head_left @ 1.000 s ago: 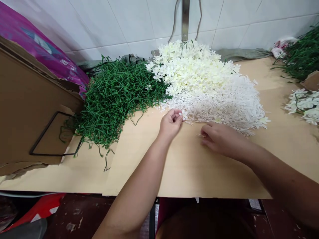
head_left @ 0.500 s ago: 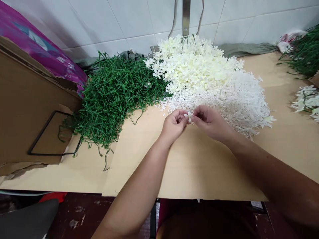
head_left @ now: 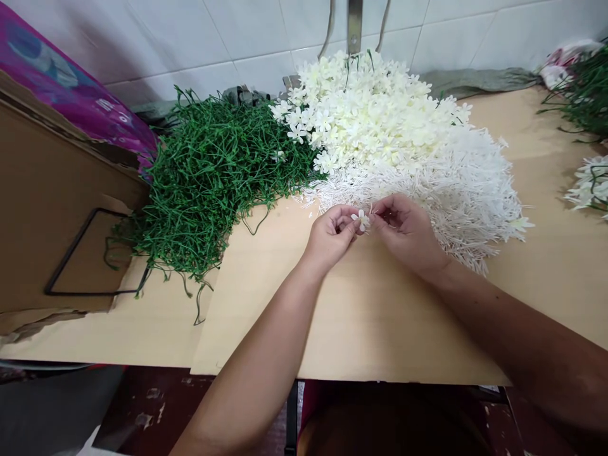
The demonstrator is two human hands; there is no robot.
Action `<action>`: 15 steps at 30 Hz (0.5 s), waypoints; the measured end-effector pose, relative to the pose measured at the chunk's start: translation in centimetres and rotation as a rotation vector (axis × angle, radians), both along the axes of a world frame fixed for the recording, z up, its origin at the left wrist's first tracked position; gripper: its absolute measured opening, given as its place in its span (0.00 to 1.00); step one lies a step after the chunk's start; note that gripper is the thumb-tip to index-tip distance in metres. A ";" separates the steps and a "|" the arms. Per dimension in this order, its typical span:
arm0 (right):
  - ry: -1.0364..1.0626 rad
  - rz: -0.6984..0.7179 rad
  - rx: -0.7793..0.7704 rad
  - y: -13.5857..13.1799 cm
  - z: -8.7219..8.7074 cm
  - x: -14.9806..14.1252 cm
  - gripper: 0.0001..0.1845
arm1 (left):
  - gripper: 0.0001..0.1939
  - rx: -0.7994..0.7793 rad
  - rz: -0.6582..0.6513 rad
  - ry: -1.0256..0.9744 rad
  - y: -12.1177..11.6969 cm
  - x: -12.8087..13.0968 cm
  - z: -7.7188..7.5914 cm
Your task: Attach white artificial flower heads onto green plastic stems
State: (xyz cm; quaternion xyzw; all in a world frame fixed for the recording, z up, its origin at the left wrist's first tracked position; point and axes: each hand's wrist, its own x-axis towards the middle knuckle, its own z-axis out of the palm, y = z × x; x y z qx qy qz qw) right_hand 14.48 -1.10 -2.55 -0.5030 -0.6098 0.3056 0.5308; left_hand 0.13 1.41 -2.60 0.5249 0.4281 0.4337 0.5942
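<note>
My left hand (head_left: 330, 239) is closed, its thumb and forefinger pinching a small white artificial flower (head_left: 361, 220) whose petals face me. Just to the right, my right hand (head_left: 406, 235) is also closed in a pinch, with what looks like a thin white strand at its fingertips. Both hands are above the cardboard, in front of a heap of thin white strands (head_left: 468, 183). Behind that heap lies a pile of cream-white artificial flowers (head_left: 370, 114). To the left of the hands spreads a tangled mound of green plastic stems (head_left: 223, 152).
A cardboard box (head_left: 52, 209) with a black wire frame (head_left: 85, 294) beside it stands at the left, below a purple bag (head_left: 71, 82). More white flowers (head_left: 591, 183) and green stems (head_left: 582, 95) lie at the right edge. Behind the cardboard-covered table (head_left: 380, 329) rises a tiled wall (head_left: 266, 38).
My right fingertips have drawn slightly right, away from the flower. The flower stays in my left hand, its petals now more plainly visible. The view has shifted a little.
</note>
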 end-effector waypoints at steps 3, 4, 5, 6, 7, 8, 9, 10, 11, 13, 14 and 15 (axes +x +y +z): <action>0.112 -0.010 -0.023 0.1 0.2 0.0 0.08 | 0.07 0.006 -0.004 0.005 0.0 0.0 -0.2; 0.142 -0.001 -0.044 0.1 0.4 0.0 0.08 | 0.07 0.010 -0.006 0.005 0.0 -0.1 -0.3; 0.163 0.012 -0.071 0.1 0.5 0.0 0.08 | 0.07 0.014 -0.007 0.004 0.0 -0.1 -0.3; 0.174 0.029 -0.098 0.0 0.6 0.1 0.07 | 0.07 0.017 -0.008 0.004 0.0 -0.1 -0.4; 0.178 0.045 -0.122 -0.1 0.8 0.1 0.06 | 0.07 0.017 -0.009 0.003 0.0 -0.1 -0.4; 0.175 0.056 -0.137 -0.2 0.8 0.1 0.06 | 0.07 0.012 -0.008 0.002 0.0 -0.1 -0.3; 0.165 0.059 -0.138 -0.2 0.9 0.1 0.06 | 0.07 0.005 -0.008 0.001 0.0 -0.1 -0.3; 0.146 0.055 -0.124 -0.3 0.9 0.2 0.05 | 0.08 -0.002 -0.007 0.000 0.1 -0.1 -0.3; 0.113 0.047 -0.101 -0.3 0.8 0.2 0.05 | 0.08 -0.010 -0.007 -0.001 0.1 -0.1 -0.2; 0.003 0.027 -0.027 -0.4 0.7 0.3 0.02 | 0.09 -0.022 -0.008 -0.006 0.1 -0.1 -0.2; -0.062 0.012 0.016 -0.4 0.6 0.3 0.01 | 0.09 -0.027 -0.009 -0.009 0.1 -0.1 -0.2; -0.124 -0.006 0.057 -0.4 0.5 0.3 0.01 | 0.09 -0.030 -0.012 -0.013 0.1 -0.1 -0.2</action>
